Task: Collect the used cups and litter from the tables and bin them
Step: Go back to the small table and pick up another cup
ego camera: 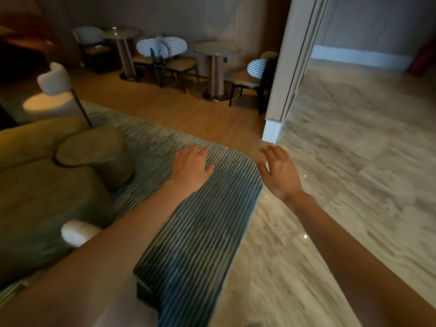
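Both hands were empty, the left hand (192, 165) and the right hand (279, 172) held out flat with fingers spread and nothing gripped, so the collecting looked barely begun. The only likely litter I could make out was a small upright thing (115, 30) on the far left round table (122, 33); the second table (216, 50) looked bare, and no bin showed. Open marble floor (354, 161) lay right, the striped rug (188, 232) edge and white pillar (285, 67) between, a sofa (42, 185) crowding the near left.
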A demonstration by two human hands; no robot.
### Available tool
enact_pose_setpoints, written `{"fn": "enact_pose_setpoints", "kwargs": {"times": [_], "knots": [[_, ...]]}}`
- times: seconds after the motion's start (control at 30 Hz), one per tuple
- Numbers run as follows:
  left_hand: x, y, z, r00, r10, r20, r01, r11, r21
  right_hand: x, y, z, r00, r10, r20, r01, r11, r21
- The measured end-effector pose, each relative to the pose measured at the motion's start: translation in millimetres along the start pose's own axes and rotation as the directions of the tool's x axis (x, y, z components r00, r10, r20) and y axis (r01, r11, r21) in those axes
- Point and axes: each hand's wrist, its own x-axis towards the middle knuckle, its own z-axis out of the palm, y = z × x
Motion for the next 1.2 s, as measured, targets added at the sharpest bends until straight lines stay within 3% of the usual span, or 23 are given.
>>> {"fn": "enact_pose_setpoints", "kwargs": {"times": [0.27, 0.5, 0.83, 1.07, 1.2], "knots": [[215, 52, 33, 0.998, -0.065, -0.006, 0.065, 0.998, -0.010, 186, 131, 34, 1.000, -0.012, 0.020, 0.012, 1.000, -0.007], [365, 68, 52, 0.989, -0.112, -0.096, 0.110, 0.994, -0.021, 337, 218, 40, 0.995, -0.100, 0.002, 0.100, 0.995, 0.009], [578, 11, 106, 0.977, -0.188, -0.098, 0.187, 0.982, -0.022, 558, 275, 133, 0.978, -0.193, 0.085, 0.192, 0.981, 0.021], [753, -9, 113, 0.975, -0.202, -0.095, 0.197, 0.979, -0.062, 726, 313, 161, 0.987, -0.163, -0.013, 0.163, 0.985, 0.048], [841, -28, 134, 0.973, -0.219, -0.071, 0.216, 0.975, -0.047, 810, 344, 191, 0.989, -0.147, 0.002, 0.147, 0.986, 0.076]]}}
